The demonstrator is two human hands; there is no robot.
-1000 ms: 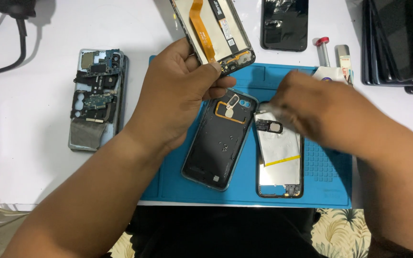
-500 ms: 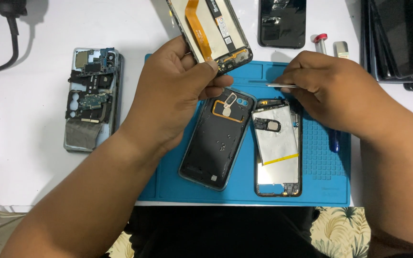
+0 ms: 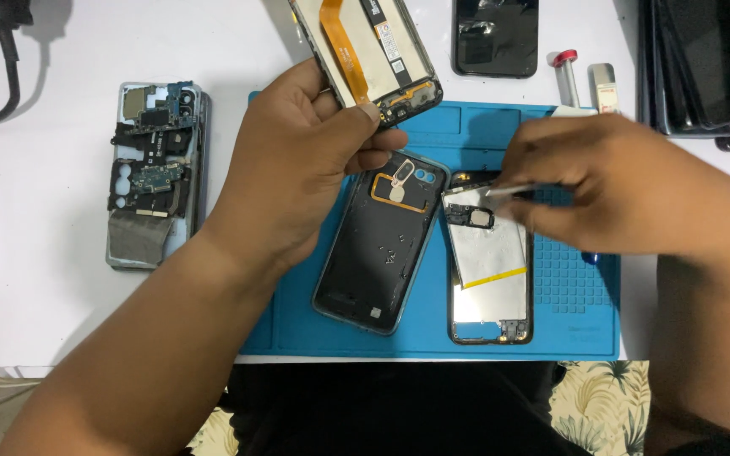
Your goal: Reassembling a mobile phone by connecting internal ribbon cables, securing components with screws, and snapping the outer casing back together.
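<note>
- Head view, far left: a stripped phone body [image 3: 155,173] with exposed circuit boards lies on the white desk [image 3: 44,279], well apart from both hands.
- Left hand [image 3: 297,165]: its grip is closed on the lower end of a phone screen assembly [image 3: 371,46], thumb over the inner face and the other digits behind. The assembly is raised and tilted over the top edge of the blue work mat [image 3: 585,329]. Its inner face, with an orange ribbon cable [image 3: 341,42], is turned to the camera.
- Handling judgement: the assembly looks light, thin and stiff but fragile, being glass-faced. It is best held by the frame edges. Keep fingers off the ribbon cable and the small connectors, which would tear or bend easily.
- Centre of the mat: a black back cover [image 3: 382,245] lies inside-up. Just beside it on the right lies an open phone frame [image 3: 490,262] with a silver battery.
- Right hand [image 3: 627,181]: its grip is pinched shut on fine metal tweezers [image 3: 509,191], tips at a small black part near the top of the frame.
- Change from the earlier frame: one second ago the right hand covered the top of the frame and no tool showed. The tweezers are now visible. The left hand keeps its hold on the assembly in much the same place.
</note>
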